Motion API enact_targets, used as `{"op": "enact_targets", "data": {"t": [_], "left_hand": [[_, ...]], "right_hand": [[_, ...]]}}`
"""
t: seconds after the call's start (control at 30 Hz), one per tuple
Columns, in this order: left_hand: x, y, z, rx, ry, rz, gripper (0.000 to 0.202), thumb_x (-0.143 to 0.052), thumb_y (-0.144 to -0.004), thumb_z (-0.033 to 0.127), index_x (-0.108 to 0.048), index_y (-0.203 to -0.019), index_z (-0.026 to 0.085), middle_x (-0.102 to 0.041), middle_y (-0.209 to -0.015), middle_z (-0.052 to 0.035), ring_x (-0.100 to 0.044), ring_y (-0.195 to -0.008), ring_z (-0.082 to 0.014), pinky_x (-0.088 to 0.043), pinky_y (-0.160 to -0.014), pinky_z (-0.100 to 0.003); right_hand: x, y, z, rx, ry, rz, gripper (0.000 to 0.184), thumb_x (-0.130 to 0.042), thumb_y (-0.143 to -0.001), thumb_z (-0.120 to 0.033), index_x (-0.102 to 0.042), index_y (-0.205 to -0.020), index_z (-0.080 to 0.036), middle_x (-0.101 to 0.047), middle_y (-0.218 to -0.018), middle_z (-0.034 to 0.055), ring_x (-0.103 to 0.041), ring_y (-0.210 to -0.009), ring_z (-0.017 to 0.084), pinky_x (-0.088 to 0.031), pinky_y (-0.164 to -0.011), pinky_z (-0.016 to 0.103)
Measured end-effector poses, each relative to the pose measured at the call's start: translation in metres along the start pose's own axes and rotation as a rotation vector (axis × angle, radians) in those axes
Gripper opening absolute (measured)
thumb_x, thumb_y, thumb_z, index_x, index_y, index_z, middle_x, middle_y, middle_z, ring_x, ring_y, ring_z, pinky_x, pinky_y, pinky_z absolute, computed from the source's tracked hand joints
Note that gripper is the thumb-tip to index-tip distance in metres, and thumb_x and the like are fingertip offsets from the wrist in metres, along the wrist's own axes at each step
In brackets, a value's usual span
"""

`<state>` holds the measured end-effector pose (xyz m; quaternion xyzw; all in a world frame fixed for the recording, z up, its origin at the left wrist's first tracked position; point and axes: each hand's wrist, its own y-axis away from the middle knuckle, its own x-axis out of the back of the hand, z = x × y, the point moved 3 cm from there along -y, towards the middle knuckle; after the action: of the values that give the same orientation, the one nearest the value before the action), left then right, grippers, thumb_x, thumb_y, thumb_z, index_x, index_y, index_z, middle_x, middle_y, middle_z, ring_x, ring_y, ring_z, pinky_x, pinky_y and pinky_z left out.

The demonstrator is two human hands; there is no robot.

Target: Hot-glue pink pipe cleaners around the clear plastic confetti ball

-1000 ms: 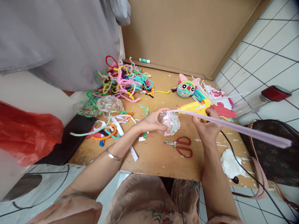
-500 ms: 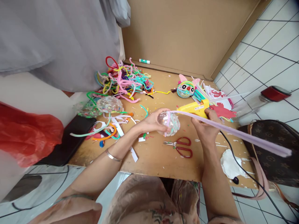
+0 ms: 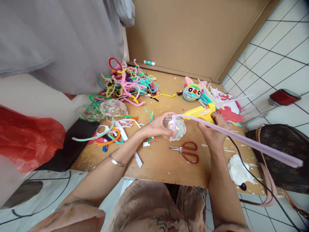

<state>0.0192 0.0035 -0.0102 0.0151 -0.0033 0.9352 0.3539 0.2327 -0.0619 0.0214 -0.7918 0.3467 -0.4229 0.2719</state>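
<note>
We've got left fingers [image 3: 168, 131] gripping the clear ball [image 3: 180, 129], 11 o'clock from the scissors [image 3: 181, 149], right fingers [image 3: 218, 118] round the glue gun [image 3: 199, 112], so tbh we'd hold steady and dab lightly beside the lilac strip [image 3: 241, 136].

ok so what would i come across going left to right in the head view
Red plastic bag, tangle of colourful pipe cleaners, clear speckled ball in the left hand, yellow glue gun in the right hand, white crumpled piece, dark brown handbag.
</note>
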Motion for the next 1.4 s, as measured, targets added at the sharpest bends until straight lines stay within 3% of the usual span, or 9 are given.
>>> {"op": "enact_targets", "data": {"t": [0.27, 0.5, 0.77, 1.03, 1.4], "left_hand": [[0.0, 0.0, 0.001, 0.005, -0.007, 0.003, 0.08, -0.081, -0.053, 0.026, -0.048, -0.125, 0.015, -0.062, -0.106, -0.0066, -0.061, -0.099, -0.0223, -0.048, -0.091, -0.038], [0.0, 0.0, 0.002, -0.004, -0.032, 0.009, 0.082, -0.082, -0.053, 0.028, -0.047, -0.126, 0.014, -0.061, -0.112, -0.009, -0.059, -0.103, -0.0236, -0.047, -0.093, -0.038], [0.0, 0.0, 0.001, -0.005, 0.006, 0.001, 0.079, -0.082, -0.052, 0.029, -0.049, -0.123, 0.017, -0.06, -0.109, -0.0071, -0.058, -0.1, -0.0213, -0.045, -0.09, -0.035], [0.001, 0.0, 0.0, -0.009, -0.027, 0.005, 0.082, -0.082, -0.054, 0.029, -0.047, -0.127, 0.016, -0.06, -0.116, -0.0095, -0.06, -0.105, -0.0235, -0.048, -0.092, -0.037], [0.0, 0.0, -0.001, -0.014, -0.029, 0.016, 0.08, -0.082, -0.053, 0.03, -0.05, -0.125, 0.015, -0.063, -0.107, -0.0081, -0.06, -0.098, -0.0216, -0.049, -0.088, -0.036]], "right_hand": [[-0.008, 0.003, 0.023, 0.033, 0.057, 0.002, 0.031, -0.067, -0.066, -0.037, -0.059, -0.091, -0.02, -0.058, -0.07, -0.0019, -0.052, -0.056, 0.014, -0.048, -0.057, 0.029], [-0.002, 0.002, 0.003, -0.009, 0.002, -0.004, 0.026, -0.065, -0.066, -0.034, -0.058, -0.086, -0.019, -0.06, -0.071, -0.0004, -0.053, -0.06, 0.014, -0.047, -0.058, 0.029], [-0.007, 0.004, 0.026, 0.039, 0.017, -0.011, 0.031, -0.068, -0.066, -0.034, -0.061, -0.092, -0.017, -0.06, -0.071, -0.0018, -0.051, -0.055, 0.012, -0.045, -0.053, 0.026], [-0.003, 0.003, 0.006, -0.006, 0.018, -0.006, 0.026, -0.066, -0.067, -0.032, -0.058, -0.088, -0.019, -0.059, -0.071, -0.0012, -0.052, -0.058, 0.014, -0.047, -0.058, 0.029], [-0.005, 0.001, 0.007, -0.009, -0.006, 0.004, 0.027, -0.065, -0.063, -0.033, -0.058, -0.084, -0.019, -0.057, -0.068, -0.0024, -0.051, -0.055, 0.013, -0.048, -0.056, 0.028]]}}
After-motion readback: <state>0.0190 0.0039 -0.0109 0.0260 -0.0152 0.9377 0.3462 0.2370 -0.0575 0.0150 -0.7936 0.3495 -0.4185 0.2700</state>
